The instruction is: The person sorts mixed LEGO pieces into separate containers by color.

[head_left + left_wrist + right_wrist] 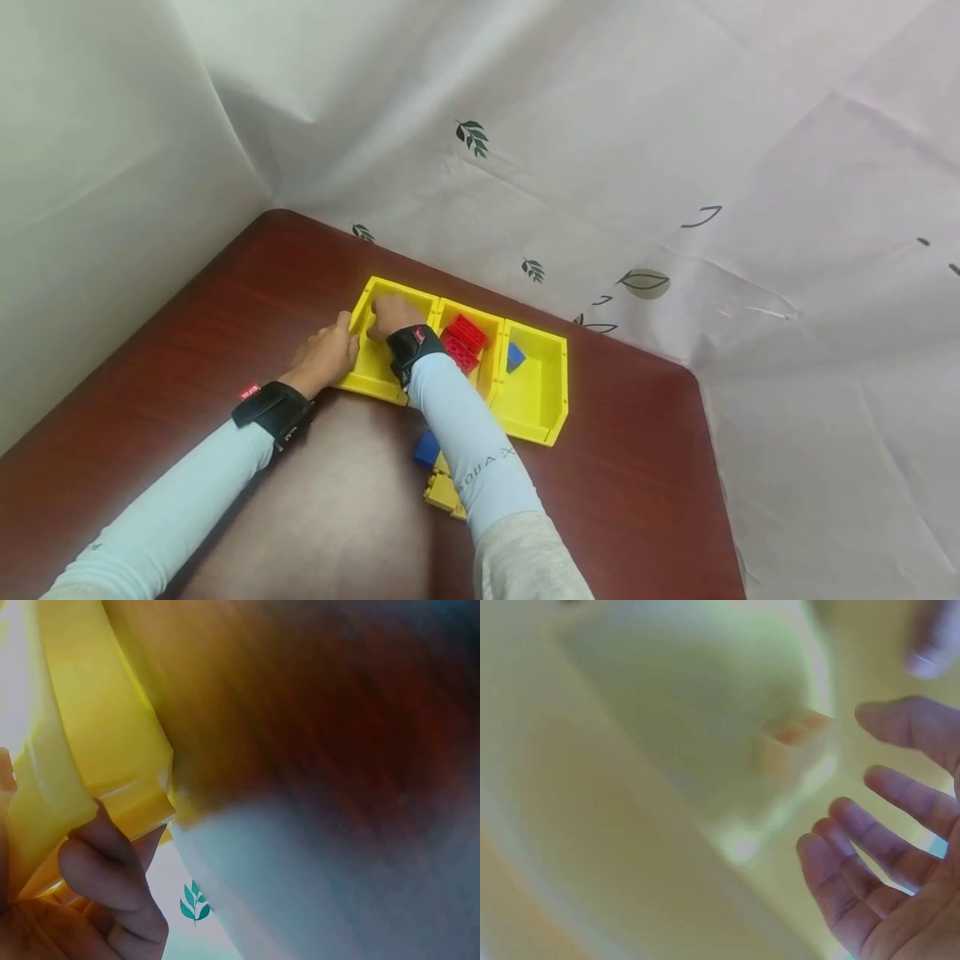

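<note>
My left hand (326,358) grips the side wall of the left yellow bin (371,371); in the left wrist view its fingers (105,874) curl round the bin's edge. Inside that same bin is my right hand (396,315). The right wrist view shows the right fingers (855,825) spread and holding nothing. A small pale yellow block (791,754), blurred, lies in the bin just beyond those fingertips. Red toy bricks (467,333) sit in the middle bin (490,375), partly behind the right wrist. The right bin (536,408) holds a blue block (515,357).
The three bins stand joined in a row near the table's back edge. On the dark red wooden table (615,492), a blue block (427,448) and several yellow bricks (442,492) lie in front, partly hidden by the right forearm. A pale leaf-patterned curtain (510,192) hangs behind.
</note>
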`<state>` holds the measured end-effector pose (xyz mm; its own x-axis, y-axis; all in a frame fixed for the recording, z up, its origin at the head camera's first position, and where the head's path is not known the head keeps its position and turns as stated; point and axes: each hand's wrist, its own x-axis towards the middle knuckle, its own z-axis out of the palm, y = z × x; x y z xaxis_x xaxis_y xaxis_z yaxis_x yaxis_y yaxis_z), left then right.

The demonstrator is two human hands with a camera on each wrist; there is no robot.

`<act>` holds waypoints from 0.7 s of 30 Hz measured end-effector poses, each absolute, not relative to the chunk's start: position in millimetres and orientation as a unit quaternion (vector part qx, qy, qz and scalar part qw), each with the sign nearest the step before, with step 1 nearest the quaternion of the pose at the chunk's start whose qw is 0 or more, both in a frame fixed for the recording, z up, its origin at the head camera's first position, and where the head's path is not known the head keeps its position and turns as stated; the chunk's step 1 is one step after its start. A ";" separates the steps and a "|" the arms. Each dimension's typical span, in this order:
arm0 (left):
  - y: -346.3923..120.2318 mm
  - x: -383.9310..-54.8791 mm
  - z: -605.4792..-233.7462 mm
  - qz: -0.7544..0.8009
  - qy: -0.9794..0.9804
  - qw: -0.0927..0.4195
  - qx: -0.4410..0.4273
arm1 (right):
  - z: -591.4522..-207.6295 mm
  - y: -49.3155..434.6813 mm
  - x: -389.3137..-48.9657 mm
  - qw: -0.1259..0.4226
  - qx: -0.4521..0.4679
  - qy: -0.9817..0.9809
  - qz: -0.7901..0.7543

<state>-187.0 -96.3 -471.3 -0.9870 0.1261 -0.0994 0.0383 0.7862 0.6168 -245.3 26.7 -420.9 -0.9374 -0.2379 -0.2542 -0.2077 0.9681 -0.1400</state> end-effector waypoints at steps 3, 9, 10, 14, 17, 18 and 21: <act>-97.5 -187.6 -470.1 0.323 0.942 0.079 0.043 | -401.1 32.3 -241.3 0.131 -0.134 0.980 -0.066; -98.0 -189.1 -470.9 0.328 0.940 0.089 0.037 | -378.4 54.2 -224.6 0.105 -0.173 0.976 -0.075; -98.3 -189.2 -471.3 0.329 0.940 0.088 0.037 | -375.5 58.4 -219.2 0.098 -0.179 0.976 -0.081; -98.5 -189.2 -472.5 0.327 0.941 0.080 0.039 | -363.9 76.5 -189.9 0.059 -0.216 0.969 -0.101; -98.2 -189.1 -473.0 0.326 0.941 0.082 0.033 | -355.2 89.3 -162.4 0.037 -0.245 0.962 -0.111; -98.1 -189.0 -473.1 0.326 0.941 0.084 0.031 | -352.9 93.7 -153.0 0.031 -0.255 0.960 -0.113; -97.2 -189.2 -472.6 0.328 0.940 0.091 0.027 | -350.9 108.1 -124.9 0.021 -0.278 0.954 -0.106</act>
<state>-189.2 -97.2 -472.6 -0.9819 0.1102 -0.1541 -0.0098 0.7828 0.6222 -124.9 108.1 -350.9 -0.8440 -0.5361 0.0183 -0.5271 0.8226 -0.2134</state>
